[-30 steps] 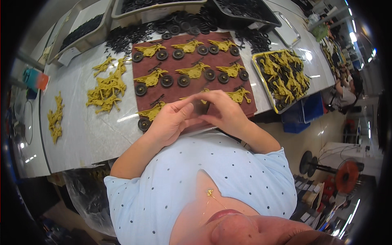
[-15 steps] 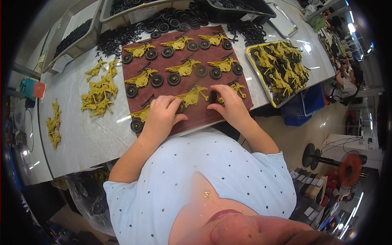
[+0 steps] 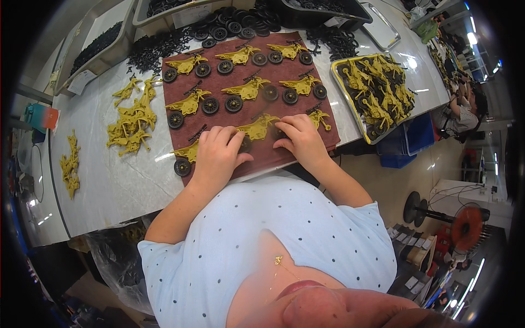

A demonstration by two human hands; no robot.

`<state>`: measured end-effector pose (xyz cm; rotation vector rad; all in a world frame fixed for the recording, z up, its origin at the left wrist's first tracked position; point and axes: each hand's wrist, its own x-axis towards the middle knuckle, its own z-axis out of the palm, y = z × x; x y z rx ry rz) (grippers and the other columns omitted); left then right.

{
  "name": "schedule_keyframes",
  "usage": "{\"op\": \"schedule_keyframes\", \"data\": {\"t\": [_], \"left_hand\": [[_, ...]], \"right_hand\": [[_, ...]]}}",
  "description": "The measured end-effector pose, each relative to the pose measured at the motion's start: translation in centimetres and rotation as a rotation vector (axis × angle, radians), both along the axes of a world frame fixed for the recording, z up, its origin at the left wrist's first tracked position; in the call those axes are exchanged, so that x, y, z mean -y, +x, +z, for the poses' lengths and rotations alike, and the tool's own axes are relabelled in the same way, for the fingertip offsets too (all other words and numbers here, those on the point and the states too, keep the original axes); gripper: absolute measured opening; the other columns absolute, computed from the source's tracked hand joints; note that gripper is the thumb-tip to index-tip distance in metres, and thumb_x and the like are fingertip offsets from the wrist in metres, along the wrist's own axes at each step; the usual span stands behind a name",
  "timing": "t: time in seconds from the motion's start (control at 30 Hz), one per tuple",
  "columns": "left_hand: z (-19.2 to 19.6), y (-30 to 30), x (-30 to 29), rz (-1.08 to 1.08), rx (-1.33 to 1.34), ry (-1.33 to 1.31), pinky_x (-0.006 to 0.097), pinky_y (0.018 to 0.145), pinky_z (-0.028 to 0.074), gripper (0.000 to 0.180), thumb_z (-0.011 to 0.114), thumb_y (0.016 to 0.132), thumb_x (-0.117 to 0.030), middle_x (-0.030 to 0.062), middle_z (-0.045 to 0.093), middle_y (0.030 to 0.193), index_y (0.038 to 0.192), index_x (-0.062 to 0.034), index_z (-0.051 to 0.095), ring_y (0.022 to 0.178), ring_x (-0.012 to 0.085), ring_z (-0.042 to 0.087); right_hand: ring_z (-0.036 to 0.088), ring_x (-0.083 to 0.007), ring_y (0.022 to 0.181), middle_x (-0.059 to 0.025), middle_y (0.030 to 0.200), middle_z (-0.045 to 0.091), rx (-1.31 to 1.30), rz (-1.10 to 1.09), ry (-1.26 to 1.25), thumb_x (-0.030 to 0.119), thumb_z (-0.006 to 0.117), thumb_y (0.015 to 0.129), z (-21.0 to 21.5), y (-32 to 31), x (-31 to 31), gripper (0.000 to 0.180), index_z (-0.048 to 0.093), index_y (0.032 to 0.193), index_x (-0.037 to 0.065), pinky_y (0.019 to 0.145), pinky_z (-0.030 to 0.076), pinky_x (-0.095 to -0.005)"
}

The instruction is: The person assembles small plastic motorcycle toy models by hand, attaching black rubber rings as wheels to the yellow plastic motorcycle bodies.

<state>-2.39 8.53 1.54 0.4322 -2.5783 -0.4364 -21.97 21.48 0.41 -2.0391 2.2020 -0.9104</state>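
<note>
A dark red cloth mat (image 3: 268, 159) bears three rows of yellow toy motorbike bodies, with black spoked wheels at their ends and thin black parts above several. My hands are at either end of the yellow body (image 3: 258, 129) in the near row. My left hand (image 3: 217, 154) has bent fingers and its thumb at a black wheel (image 3: 246, 145), partly hidden beside the fingers. On the other side my right hand (image 3: 302, 143) holds another black wheel (image 3: 279, 133), mostly covered by its fingertips. A further yellow body (image 3: 319, 118) lies just beyond the right hand.
Loose yellow bodies (image 3: 131, 123) lie left of the mat. Black wheels (image 3: 235, 27) and small black parts (image 3: 158, 52) are heaped behind it, before grey bins (image 3: 98, 54). A yellow-edged tray (image 3: 350, 106) of assembled motorbikes stands right. Blue crates (image 3: 402, 145) sit below the table's right edge.
My right hand has shifted slightly left and turned down, so its wheel, upright and visible before, is now mostly covered. My left hand has barely moved; its wheel now lies lower beside the fingers.
</note>
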Motion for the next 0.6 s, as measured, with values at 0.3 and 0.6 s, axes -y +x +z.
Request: {"op": "schedule_keyframes", "data": {"t": [0.3,0.6], "left_hand": [[-0.3,0.4,0.8,-0.034,0.095,0.044,0.037,0.078,0.040,0.038,0.077,0.063,-0.017,0.0062,0.058,0.095,0.096,-0.0044,0.064,0.092,0.0239,0.053],[1.7,-1.9,6.3,-0.044,-0.044,0.249,0.040,0.070,0.046,0.025,0.072,0.075,-0.019,0.0132,0.062,0.080,0.092,-0.0014,0.066,0.076,0.0297,0.060]], "right_hand": [[0.058,-0.0256,0.089,-0.0089,0.092,0.063,0.137,0.042,0.055,0.021,0.077,0.068,1.7,-2.3,2.3,0.036,0.067,0.098,0.004,0.079,0.047,-0.0355],[0.064,-0.0317,0.089,-0.0200,0.095,0.066,0.174,-0.139,0.059,0.022,0.068,0.081,3.0,-9.8,19.6,0.029,0.065,0.100,0.000,0.077,0.051,-0.0378]]}}
